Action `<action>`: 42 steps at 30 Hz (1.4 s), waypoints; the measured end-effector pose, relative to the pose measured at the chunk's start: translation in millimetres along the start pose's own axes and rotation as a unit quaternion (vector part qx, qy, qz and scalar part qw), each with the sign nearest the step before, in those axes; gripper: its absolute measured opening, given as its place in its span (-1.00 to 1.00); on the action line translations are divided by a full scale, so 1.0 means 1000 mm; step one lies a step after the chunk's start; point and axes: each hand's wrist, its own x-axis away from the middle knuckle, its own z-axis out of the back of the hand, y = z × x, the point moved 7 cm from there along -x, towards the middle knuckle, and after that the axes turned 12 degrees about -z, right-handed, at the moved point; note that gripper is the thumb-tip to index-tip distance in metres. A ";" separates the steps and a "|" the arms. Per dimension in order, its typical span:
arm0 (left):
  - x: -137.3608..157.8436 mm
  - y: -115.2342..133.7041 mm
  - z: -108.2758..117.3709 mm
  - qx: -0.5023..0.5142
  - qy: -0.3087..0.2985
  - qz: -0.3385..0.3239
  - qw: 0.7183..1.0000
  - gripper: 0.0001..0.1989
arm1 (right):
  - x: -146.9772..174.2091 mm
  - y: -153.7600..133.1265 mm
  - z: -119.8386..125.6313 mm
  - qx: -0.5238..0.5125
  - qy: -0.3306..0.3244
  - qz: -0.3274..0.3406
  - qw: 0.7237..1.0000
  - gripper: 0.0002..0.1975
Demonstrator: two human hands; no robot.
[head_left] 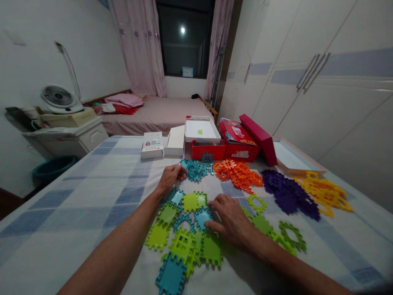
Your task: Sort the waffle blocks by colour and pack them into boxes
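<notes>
My left hand [172, 178] reaches to the left edge of a pile of teal interlocking tiles [197, 171]. Its fingers are curled together at a teal piece there; the exact grip is partly hidden. Closer to me, my right hand [229, 217] rests low over a mixed group of green and teal tiles. Thumb and fingers are apart, the thumb touching a teal square tile [202, 218] and the fingertips beside a light green tile [190, 202]. A notched teal tile [172, 273] lies nearest me, next to a green window-pattern tile [183, 244].
Orange tiles [238, 174], purple tiles [287, 192] and yellow tiles [325, 191] lie in piles to the right. Green frame pieces [292, 236] lie beside my right forearm. Behind stand white boxes [152, 144], a red box [241, 141] and an open tray [296, 157].
</notes>
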 end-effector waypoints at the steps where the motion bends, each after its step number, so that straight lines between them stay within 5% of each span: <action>1: 0.000 -0.001 0.000 0.000 0.001 0.000 1.000 -0.48 | -0.003 -0.006 -0.003 0.007 -0.010 -0.005 1.000 -0.63; 10: -0.001 0.001 -0.001 0.010 0.010 -0.004 1.000 -0.48 | -0.008 0.001 0.006 -0.168 -0.065 -0.037 0.983 -0.96; 15: -0.001 0.002 0.000 0.014 0.019 -0.004 1.000 -0.47 | -0.073 0.006 0.034 -0.270 -0.012 -0.067 0.960 -0.92; 19: -0.001 0.001 0.003 0.022 0.036 0.005 0.999 -0.46 | -0.106 0.002 0.054 -0.221 0.130 -0.076 0.964 -0.71; 21: -0.001 0.000 0.005 0.021 0.048 0.009 0.999 -0.45 | -0.100 -0.017 0.048 -0.169 0.126 0.007 0.977 -0.67; 25: -0.001 0.001 0.007 0.011 0.062 -0.001 0.998 -0.46 | -0.063 -0.049 0.012 -0.085 -0.013 0.165 0.983 -0.63; 30: -0.001 0.001 0.007 0.009 0.062 -0.004 0.998 -0.47 | -0.047 -0.037 0.001 -0.024 -0.032 0.125 0.991 -0.68; 39: -0.002 0.000 0.006 0.018 0.067 -0.005 0.998 -0.51 | -0.002 0.030 0.023 0.034 -0.050 0.036 0.997 -0.77; 42: -0.003 -0.001 0.006 0.021 0.068 -0.005 0.997 -0.51 | 0.000 0.025 0.031 0.028 -0.035 0.037 0.998 -0.80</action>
